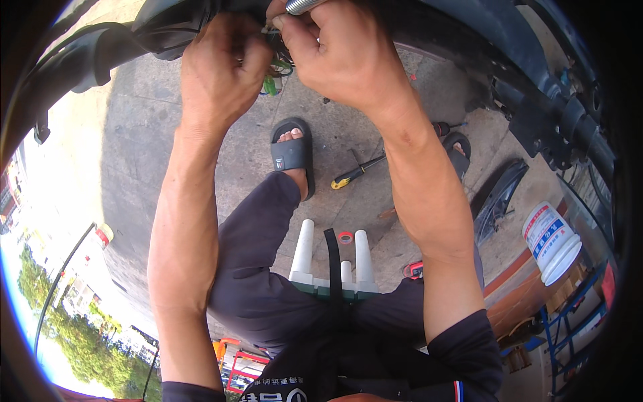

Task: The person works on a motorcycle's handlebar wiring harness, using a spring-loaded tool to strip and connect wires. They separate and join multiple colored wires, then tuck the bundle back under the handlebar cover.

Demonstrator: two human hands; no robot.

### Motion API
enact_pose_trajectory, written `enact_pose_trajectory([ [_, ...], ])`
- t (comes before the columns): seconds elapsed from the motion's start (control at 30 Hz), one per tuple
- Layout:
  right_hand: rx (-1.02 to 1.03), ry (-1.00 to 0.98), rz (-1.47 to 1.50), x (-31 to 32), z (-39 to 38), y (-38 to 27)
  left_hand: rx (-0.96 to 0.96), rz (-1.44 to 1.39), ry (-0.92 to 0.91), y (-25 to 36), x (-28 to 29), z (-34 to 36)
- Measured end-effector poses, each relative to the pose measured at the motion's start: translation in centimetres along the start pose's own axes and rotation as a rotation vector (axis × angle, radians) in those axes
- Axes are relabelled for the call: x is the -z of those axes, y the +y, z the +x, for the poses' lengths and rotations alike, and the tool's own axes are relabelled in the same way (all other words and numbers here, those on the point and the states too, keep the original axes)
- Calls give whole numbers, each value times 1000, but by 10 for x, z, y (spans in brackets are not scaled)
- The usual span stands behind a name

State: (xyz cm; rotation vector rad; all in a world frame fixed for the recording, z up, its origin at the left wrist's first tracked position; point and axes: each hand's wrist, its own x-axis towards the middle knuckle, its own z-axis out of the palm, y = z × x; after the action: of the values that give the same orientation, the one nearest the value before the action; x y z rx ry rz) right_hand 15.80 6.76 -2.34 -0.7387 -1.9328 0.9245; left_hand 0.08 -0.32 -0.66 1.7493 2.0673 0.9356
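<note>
Both of my hands are raised at the underside of a dark vehicle body (455,30) along the top. My left hand (224,63) has its fingers curled among wires; what they hold is hidden. Just to its right, my right hand (338,57) is closed in a pinch near the wiring, on something too small to name. Green wires with a green connector (270,85) hang between the two hands. A silver ribbed metal piece (303,5) sits above my right fingers.
On the pavement (248,154) lie a yellow-handled screwdriver (345,181), red tape (345,237) and a dark curved panel (502,187). My sandalled foot (291,154) is below my hands. A white stool (301,268) is beneath me. A white bucket (550,244) stands at right.
</note>
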Motion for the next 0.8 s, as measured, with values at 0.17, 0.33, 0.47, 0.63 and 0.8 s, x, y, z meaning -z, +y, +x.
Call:
enact_pose_trajectory([
  [0.17,-61,-73,-12,2,1,-3,33,-101,-5,-6,1,-2],
  [0.33,-82,-96,36,1,1,-2,182,-275,1,-11,-4,-6],
  [0.47,-86,-77,45,-1,0,-2,219,-227,13,-11,-5,-7],
  [0.63,-86,-55,50,-1,0,-4,274,-307,-20,-10,-3,-8],
  [0.8,-132,-68,49,-2,-2,-4,290,-577,-85,-15,0,-8],
])
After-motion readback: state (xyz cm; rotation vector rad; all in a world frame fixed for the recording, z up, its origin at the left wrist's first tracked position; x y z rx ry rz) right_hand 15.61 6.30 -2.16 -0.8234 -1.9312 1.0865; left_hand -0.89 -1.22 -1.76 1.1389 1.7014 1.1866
